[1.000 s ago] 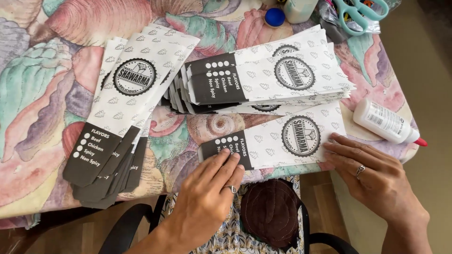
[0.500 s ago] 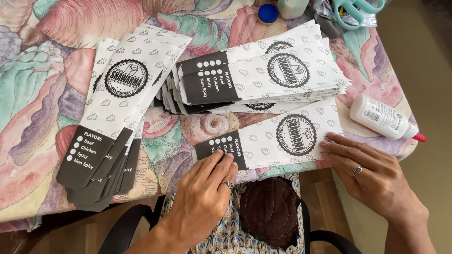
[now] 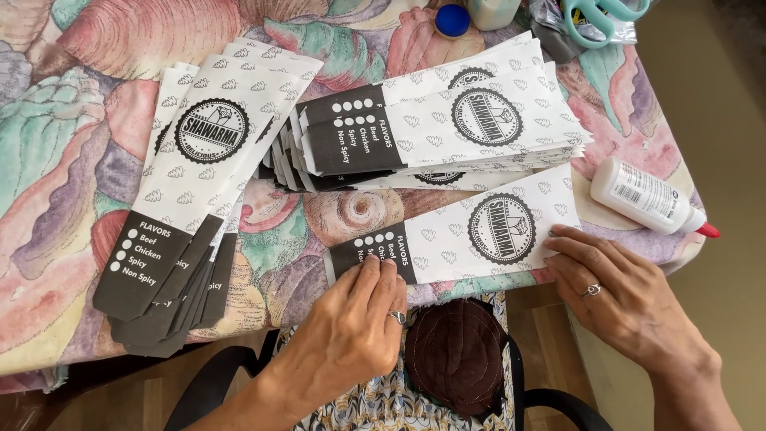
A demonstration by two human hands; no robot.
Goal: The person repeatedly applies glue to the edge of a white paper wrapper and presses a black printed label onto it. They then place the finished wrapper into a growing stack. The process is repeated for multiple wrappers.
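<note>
A single flat paper sleeve (image 3: 471, 235), white with a round black emblem and a black end panel, lies along the table's near edge. My left hand (image 3: 355, 323) presses its fingertips on the black end of that sleeve. My right hand (image 3: 614, 291), wearing a ring, rests flat with its fingertips on the sleeve's white right end. Neither hand lifts the sleeve. A fanned stack of like sleeves (image 3: 447, 132) lies just behind it. Another stack (image 3: 187, 195) lies angled at the left.
A white glue bottle with a red tip (image 3: 650, 198) lies at the table's right edge. A blue cap (image 3: 452, 19) and teal-handled scissors (image 3: 602, 16) sit at the back. The tablecloth (image 3: 56, 160) is floral. A dark brown round cushion (image 3: 459, 355) and a black chair frame are below the edge.
Both hands stay on the single sleeve. My left fingers have slid a little up onto its black end. The view has shifted slightly.
</note>
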